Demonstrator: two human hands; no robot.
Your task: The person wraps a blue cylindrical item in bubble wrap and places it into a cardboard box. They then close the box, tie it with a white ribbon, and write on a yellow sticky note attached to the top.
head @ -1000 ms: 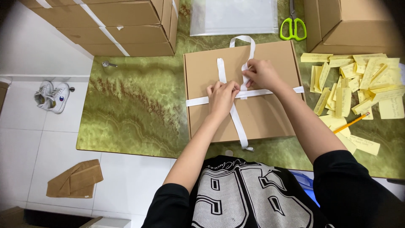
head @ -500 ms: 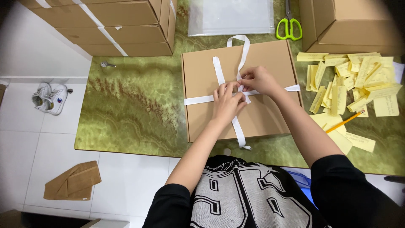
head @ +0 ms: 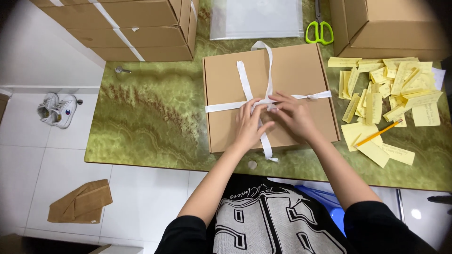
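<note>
Landmark: flat brown cardboard box point(head: 278, 89), lying on the green marbled table point(head: 141, 122).

Well left of the box, on the white floor: a pair of white sneakers point(head: 57, 110) and a folded brown cloth point(head: 81, 202). Up-left of the box, stacked cartons point(head: 127, 28).

On the box lid: white ribbon point(head: 245, 82) crossing lengthwise and across, with a loop lying toward the far edge.

Left hand point(head: 249, 123) lies on the lid at the ribbon crossing, fingers spread and pressing down. Right hand point(head: 294, 115) sits just beside it, fingertips pinched on the ribbon at the crossing. The ribbon runs directly under both hands.

Step, as judged: tying the knot at the crossing. The next move likely needs the crossing held down while the ends are drawn snug.

Beyond the box: green-handled scissors point(head: 319, 32). Right of the box: scattered yellow paper slips point(head: 391, 84) and a pencil point(head: 379, 133).
</note>
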